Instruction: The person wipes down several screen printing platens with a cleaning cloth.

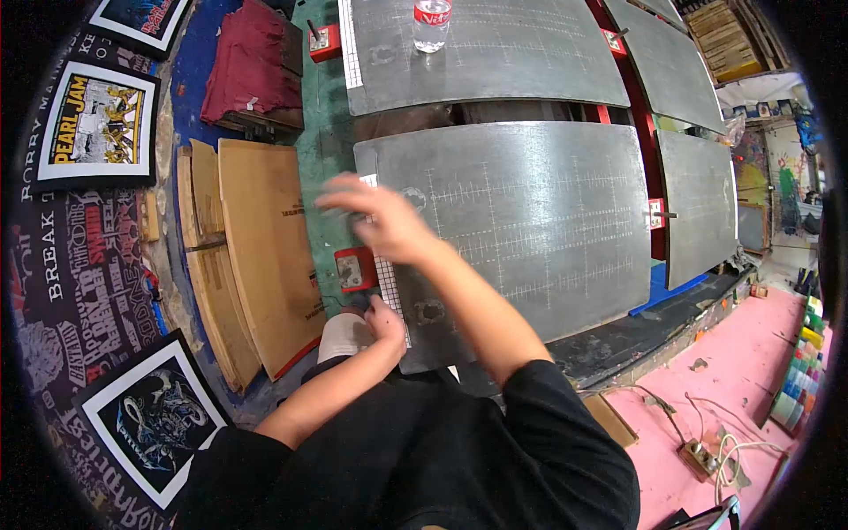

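My right hand [382,219] is smeared by motion over the left edge of the near metal platen [530,230]. Its fingers stretch leftward, apart from the thumb, and nothing shows in them. Lower down, my left hand [385,321] is closed at the platen's lower left corner, beside a gridded strip [390,296]. What its fingers hold, if anything, is hidden. Between the hands sits a red bracket with a metal plate [356,268]. White registration marks and scale lines cover the platen's grey surface.
A clear bottle with a red label [432,25] stands on the farther platen [521,62]. Cardboard sheets [265,238] lean at left, below a dark red cloth pile [254,66]. Framed prints [102,124] line the left side. Cables and a power strip [698,459] lie on the pink floor.
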